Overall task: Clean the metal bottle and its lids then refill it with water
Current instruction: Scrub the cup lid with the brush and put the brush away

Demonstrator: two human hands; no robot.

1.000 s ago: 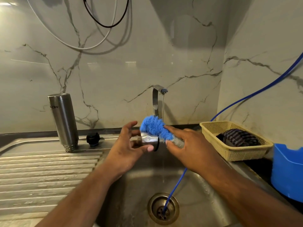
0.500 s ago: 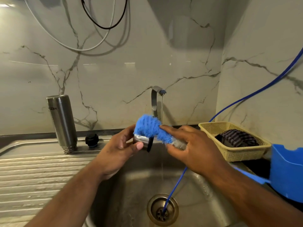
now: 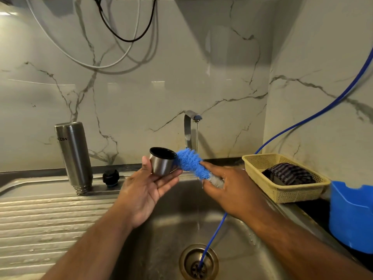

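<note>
My left hand (image 3: 146, 188) holds the steel cup lid (image 3: 162, 163) between thumb and fingers, its black open mouth turned up and toward the wall. My right hand (image 3: 232, 190) grips the handle of a blue bristle brush (image 3: 190, 160), whose head presses against the lid's right side. The metal bottle (image 3: 73, 156) stands upside down on the drainboard at the left. A small black inner cap (image 3: 110, 177) sits beside the bottle. Both hands are above the sink basin (image 3: 161, 229).
A thin stream falls from the tap (image 3: 190, 128) behind the brush. A blue hose (image 3: 214, 237) runs from the right wall into the drain (image 3: 198, 261). A yellow basket (image 3: 282, 178) with a dark cloth and a blue tub (image 3: 351, 215) stand at the right.
The brush came out from over the lid's top to its right side. My left hand turned the lid so its black mouth now faces up.
</note>
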